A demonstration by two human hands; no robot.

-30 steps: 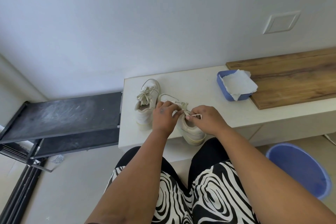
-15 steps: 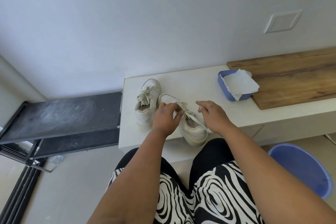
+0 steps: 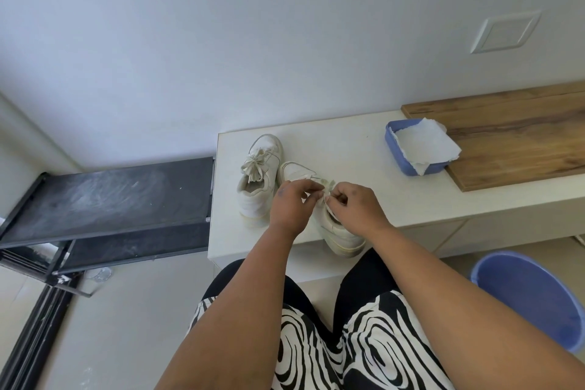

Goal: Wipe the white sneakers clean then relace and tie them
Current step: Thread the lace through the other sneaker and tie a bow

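White laces (image 3: 326, 184) are pinched between the fingertips of both hands above the tongue of the nearer sneaker (image 3: 338, 228), which rests on the white counter (image 3: 348, 149) with its heel towards the front edge. The left hand (image 3: 289, 204) is curled, thumb and forefinger closed on one strand of the laces; the right hand (image 3: 356, 207) is likewise curled, its fingertips closed on the other strand, and the two hands are set close together, almost touching. Whether a knot is already formed under the fingers cannot be told. The second sneaker (image 3: 258, 184) is placed just beside the first, to its left and slightly farther back, and its laces are seen tied in a bow. A blue tub (image 3: 411, 168) lined with white paper (image 3: 424, 144) is found farther right on the counter, against the edge of a wooden board (image 3: 512, 133). A black rack (image 3: 107, 196) is seen to the left of the counter, and a blue bucket (image 3: 535, 298) on the floor at lower right.
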